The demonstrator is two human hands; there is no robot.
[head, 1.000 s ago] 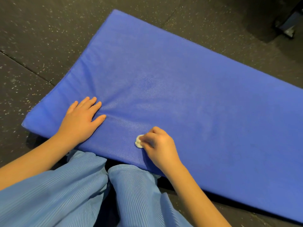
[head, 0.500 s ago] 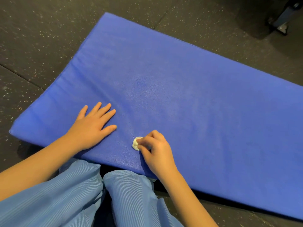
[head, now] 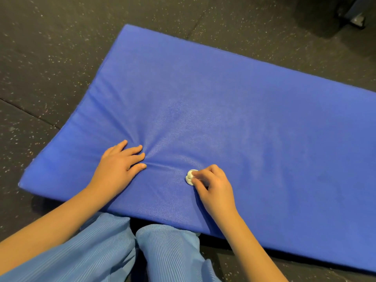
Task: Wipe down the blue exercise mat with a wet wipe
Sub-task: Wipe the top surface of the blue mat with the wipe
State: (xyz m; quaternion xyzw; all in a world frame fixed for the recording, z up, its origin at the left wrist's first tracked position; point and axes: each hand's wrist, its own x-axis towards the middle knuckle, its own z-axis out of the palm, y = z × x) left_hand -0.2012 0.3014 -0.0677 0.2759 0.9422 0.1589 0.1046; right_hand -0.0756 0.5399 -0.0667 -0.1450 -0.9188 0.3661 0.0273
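Blue mat (head: 254, 119): lies flat on the dark speckled floor (head: 50, 58), with its near long edge against the knees of pale blue trousers (head: 97, 253).
Left hand (head: 120, 165): fingers straight and spread, palm pressing on the mat near its left end.
Right hand (head: 213, 186): fingers curled, pinching the wipe (head: 189, 177) and holding it down on the mat, to the right of the left hand and not far from the near edge.
Wipe: a small white wad, showing only at the fingertips and touching the mat.
Change: half a second ago the cover ahead of the left fingers was smoother; now creases fan out from them. The wipe and right hand sit further from the left thumb than they did.
Edges: the left end and far edge are fully in view; the right end runs out of frame.
Room: open mat stretches beyond the wipe and far to its right. A floor seam runs off the left end. Dark equipment (head: 354, 17) stands at the top right, well apart from the mat.
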